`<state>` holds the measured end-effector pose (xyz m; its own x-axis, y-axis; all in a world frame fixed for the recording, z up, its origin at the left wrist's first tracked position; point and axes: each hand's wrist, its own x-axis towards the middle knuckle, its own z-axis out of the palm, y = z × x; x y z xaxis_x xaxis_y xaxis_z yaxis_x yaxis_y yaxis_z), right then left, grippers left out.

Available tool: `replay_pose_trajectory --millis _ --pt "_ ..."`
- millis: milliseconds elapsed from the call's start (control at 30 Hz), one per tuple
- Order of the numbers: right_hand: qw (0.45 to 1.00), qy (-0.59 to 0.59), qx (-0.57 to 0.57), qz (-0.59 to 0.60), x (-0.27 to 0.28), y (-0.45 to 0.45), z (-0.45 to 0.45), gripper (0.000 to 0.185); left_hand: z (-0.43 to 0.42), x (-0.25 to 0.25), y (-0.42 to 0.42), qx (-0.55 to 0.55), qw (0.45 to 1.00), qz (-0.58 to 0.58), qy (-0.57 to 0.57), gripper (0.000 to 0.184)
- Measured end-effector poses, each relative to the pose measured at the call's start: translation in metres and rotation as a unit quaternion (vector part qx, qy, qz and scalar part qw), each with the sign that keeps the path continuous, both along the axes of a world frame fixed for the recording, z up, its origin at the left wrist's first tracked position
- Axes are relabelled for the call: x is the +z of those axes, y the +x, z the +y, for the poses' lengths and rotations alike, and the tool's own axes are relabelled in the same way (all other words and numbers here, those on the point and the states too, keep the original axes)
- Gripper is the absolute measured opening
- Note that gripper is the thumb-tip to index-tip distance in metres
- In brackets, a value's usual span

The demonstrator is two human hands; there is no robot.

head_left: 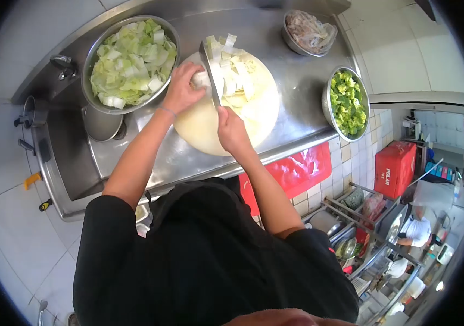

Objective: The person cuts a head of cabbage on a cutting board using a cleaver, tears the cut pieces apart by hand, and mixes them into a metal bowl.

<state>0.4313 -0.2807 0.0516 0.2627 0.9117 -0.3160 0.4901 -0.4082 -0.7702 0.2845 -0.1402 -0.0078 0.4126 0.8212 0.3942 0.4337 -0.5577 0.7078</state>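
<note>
My right hand [233, 129] is closed round the handle of a knife [215, 81], its broad blade pointing away from me across a round, pale cutting board [199, 130]. Left of the blade, my left hand [183, 88] grips a whitish piece of cabbage [201, 81], fingers curled near the steel. Cut cabbage pieces [237, 73] lie on the board right of the blade. A big metal bowl [86, 81] heaped with chopped cabbage [133, 60] stands beyond my left forearm.
At the back right is a bowl with a plastic bag [310, 32]; nearer sits a bowl of broccoli [347, 103]. A sink basin [71, 152] and tap [63, 65] are at left. Below the counter's edge shows a red container [302, 171]. Another person [416, 231] is far right.
</note>
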Motion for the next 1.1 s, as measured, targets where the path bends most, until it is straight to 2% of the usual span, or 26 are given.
replay_pose_trajectory --millis 100,167,267,400,467,600,667,700,767,833,933,1100 --pt "0.999 0.022 -0.002 -0.03 -0.034 -0.002 0.004 0.047 0.006 0.006 0.003 0.004 1.0 0.026 0.001 0.044" --pt "0.998 0.064 -0.001 -0.007 -0.033 -0.002 0.008 0.047 0.009 -0.001 0.002 0.002 1.0 0.007 -0.013 0.044" --pt "0.978 -0.169 -0.038 0.114 0.057 -0.006 0.002 0.049 0.008 -0.002 0.002 0.008 1.0 -0.014 -0.02 0.045" --pt "0.998 -0.058 0.007 0.018 -0.004 0.006 -0.025 0.053 0.0 0.004 0.004 0.008 0.999 -0.026 -0.032 0.045" --pt "0.999 -0.033 0.006 0.008 -0.026 0.001 -0.016 0.054 0.006 0.003 0.005 0.02 0.999 -0.031 0.0 0.046" --pt "0.991 -0.099 -0.002 0.086 0.004 -0.003 0.002 0.054 -0.008 0.006 0.006 0.028 1.0 0.013 0.002 0.049" --pt "0.989 -0.116 0.01 0.092 0.008 0.002 -0.007 0.054 -0.002 -0.008 -0.001 0.006 0.997 -0.052 -0.058 0.05" --pt "0.995 -0.055 0.042 0.065 -0.024 0.01 -0.019 0.056 0.003 -0.011 -0.005 -0.006 0.993 -0.083 -0.087 0.05" --pt "0.993 -0.043 0.061 0.092 -0.047 0.027 -0.055 0.057 -0.007 -0.004 -0.015 0.008 0.982 -0.112 -0.153 0.05" --pt "0.972 -0.178 0.02 0.153 0.018 0.029 -0.085 0.056 -0.017 -0.004 -0.022 0.014 0.973 -0.131 -0.191 0.052" --pt "0.965 -0.214 0.01 0.151 0.027 0.034 -0.108 0.055 -0.021 -0.009 -0.024 0.005 0.969 -0.144 -0.199 0.058" --pt "0.978 -0.172 0.026 0.112 0.015 0.039 -0.119 0.053 -0.033 0.009 -0.01 0.023 0.994 -0.028 -0.1 0.077"
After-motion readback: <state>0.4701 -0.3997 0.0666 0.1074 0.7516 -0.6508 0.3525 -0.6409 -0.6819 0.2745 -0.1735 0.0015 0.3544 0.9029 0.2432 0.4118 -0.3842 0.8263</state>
